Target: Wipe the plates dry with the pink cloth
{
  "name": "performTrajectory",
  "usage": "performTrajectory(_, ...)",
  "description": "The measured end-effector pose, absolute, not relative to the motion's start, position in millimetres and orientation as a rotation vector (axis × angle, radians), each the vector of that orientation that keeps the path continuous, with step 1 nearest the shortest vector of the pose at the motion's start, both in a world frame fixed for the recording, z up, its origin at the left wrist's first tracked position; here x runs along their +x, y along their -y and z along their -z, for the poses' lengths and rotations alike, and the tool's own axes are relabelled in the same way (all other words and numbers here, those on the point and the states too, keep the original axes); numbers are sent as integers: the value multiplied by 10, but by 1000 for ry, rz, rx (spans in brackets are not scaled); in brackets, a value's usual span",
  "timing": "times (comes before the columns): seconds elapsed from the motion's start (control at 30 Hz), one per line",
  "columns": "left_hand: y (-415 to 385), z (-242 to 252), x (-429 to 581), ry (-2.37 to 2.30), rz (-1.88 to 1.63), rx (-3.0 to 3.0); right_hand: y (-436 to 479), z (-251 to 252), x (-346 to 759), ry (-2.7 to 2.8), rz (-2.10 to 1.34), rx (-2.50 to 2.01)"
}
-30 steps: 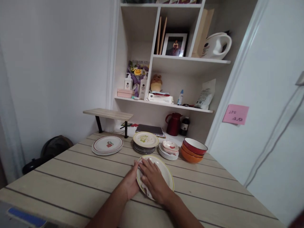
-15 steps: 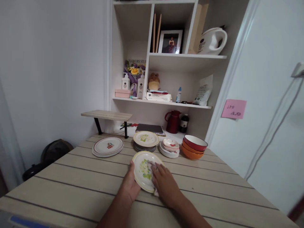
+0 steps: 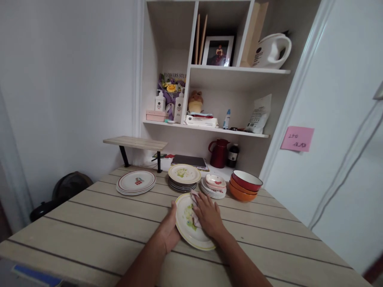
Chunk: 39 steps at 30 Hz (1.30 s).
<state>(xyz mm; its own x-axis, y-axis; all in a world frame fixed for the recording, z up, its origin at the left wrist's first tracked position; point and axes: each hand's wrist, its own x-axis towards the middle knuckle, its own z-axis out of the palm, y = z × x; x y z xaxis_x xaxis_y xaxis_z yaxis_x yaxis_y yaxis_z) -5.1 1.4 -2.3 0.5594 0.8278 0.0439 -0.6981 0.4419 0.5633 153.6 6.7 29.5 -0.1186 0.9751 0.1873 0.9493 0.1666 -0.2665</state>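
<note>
Two hands working | left hand point(image 3: 170, 232) grasping plate point(image 3: 186, 224) rim, plate lying on table point(image 3: 104, 215) | right hand point(image 3: 208, 215) flat, unclenched, pressing cloth point(image 3: 194, 197) | tip: pinning rim, wiping overlapping circles.

Stacked bowls point(image 3: 245, 185) (red over orange), red jug point(image 3: 219, 153) behind.

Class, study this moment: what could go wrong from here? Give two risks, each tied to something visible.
1. The left hand grips the plate only at its rim while the right hand presses a cloth on it; the plate might slip or tip.
2. The stacked plates and small dishes stand close behind; a wide wipe could knock them.
</note>
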Motion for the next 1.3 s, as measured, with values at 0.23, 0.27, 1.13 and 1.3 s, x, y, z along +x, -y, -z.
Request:
performTrajectory(0.23, -58, 96, -129, -204, -1050, 466, 151, -206, 1551, 2164, -31, -1918)
performTrajectory(0.27, -65, 104, -145, -204, -1063, 463, 212, -207, 1520, 2201, -55, -1876)
performTrajectory(1.13, -96, 82, -220, -201, -1033, 494, 295, -264, 1467, 2263, -92, -1807)
performTrajectory(1.3, -67, 31, -226, -243, -1026, 519, 391, -375, 1328, 2426, -194, -1518)
